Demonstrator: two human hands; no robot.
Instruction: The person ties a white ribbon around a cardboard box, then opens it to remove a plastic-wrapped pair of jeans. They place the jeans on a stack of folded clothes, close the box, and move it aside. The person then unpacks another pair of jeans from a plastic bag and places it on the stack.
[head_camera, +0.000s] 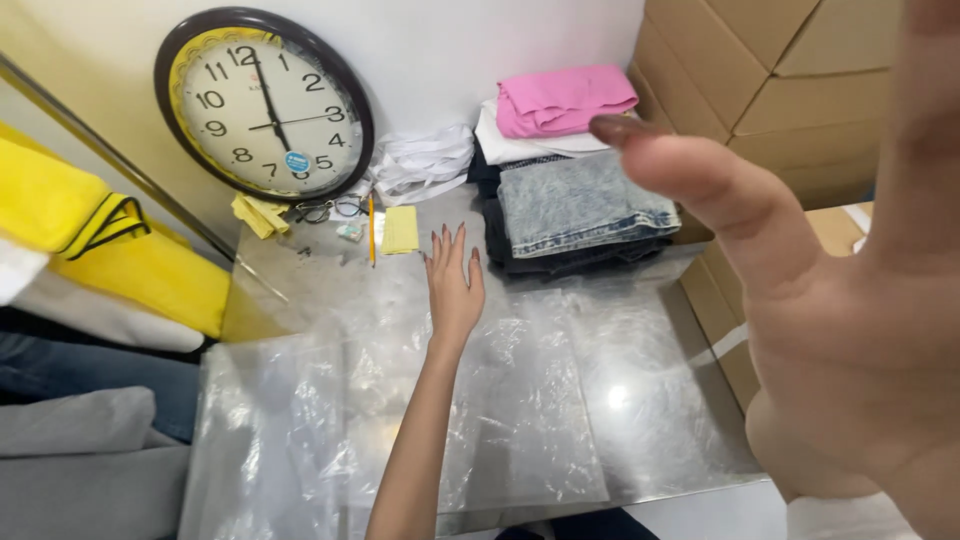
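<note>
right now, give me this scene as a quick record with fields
surface: metal table covered with clear plastic bags
left hand: left hand flat, palm down, on the plastic, empty
right hand: right hand raised close to the camera, open, empty
back right: folded clothes, pink piece on top
back left: wall clock leaning on the wall

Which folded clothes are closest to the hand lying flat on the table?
The folded light-blue denim piece on the dark stack is closest to the left hand. The pink garment and the white one under it lie farther back by the wall.
</note>
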